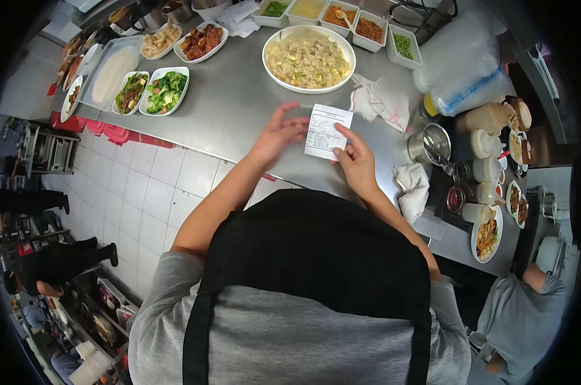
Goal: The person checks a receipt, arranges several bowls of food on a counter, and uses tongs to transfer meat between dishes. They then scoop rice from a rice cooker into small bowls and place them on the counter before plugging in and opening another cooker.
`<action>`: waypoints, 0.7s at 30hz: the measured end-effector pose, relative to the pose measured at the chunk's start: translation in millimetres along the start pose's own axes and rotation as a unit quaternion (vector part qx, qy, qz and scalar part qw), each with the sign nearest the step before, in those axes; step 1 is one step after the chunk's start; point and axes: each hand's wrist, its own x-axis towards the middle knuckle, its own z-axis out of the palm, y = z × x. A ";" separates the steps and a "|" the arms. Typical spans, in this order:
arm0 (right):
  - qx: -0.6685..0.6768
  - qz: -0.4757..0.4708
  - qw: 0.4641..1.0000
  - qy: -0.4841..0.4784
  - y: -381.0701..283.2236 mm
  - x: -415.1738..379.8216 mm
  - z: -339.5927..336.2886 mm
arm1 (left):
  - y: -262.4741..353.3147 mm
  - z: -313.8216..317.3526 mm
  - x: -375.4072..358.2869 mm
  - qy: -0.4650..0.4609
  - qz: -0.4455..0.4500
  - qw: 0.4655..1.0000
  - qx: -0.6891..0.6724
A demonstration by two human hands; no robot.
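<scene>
A printed paper order ticket (pixel 320 136) is pinched by its right edge between the thumb and fingers of my right hand (pixel 356 159). Just left of the slip is my left hand (pixel 276 138), its fingers apart and the tips close to the paper's left edge. Beyond the ticket stands a large white bowl of fried rice (pixel 308 61) with bits of egg and green in it. A crumpled white cloth (pixel 381 102) lies on the steel counter to the right of the bowl.
Plates of broccoli (pixel 167 92) and glazed meat (pixel 201 42) sit at the left. Tubs of toppings (pixel 370 30) line the back. To the right are a metal pot (pixel 429 142), squeeze bottles (pixel 486 142) and a folded towel (pixel 412 191). A co-worker in grey (pixel 524 314) is at lower right.
</scene>
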 end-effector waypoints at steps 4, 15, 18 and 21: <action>-0.028 -0.054 0.998 0.015 -16.4 11.1 16.3 | 20.4 1.9 1.2 -0.080 0.019 0.985 -0.154; -0.176 -0.109 0.978 -0.005 -16.6 44.9 33.8 | 32.5 -28.4 27.1 -0.046 0.136 0.989 -0.018; -0.191 -0.159 0.968 0.035 -16.8 49.9 39.3 | 54.3 -102.0 50.4 0.038 0.134 0.949 0.283; -0.271 -0.191 0.941 0.066 -4.5 44.1 26.0 | 136.6 -173.8 68.8 0.214 0.246 0.847 0.420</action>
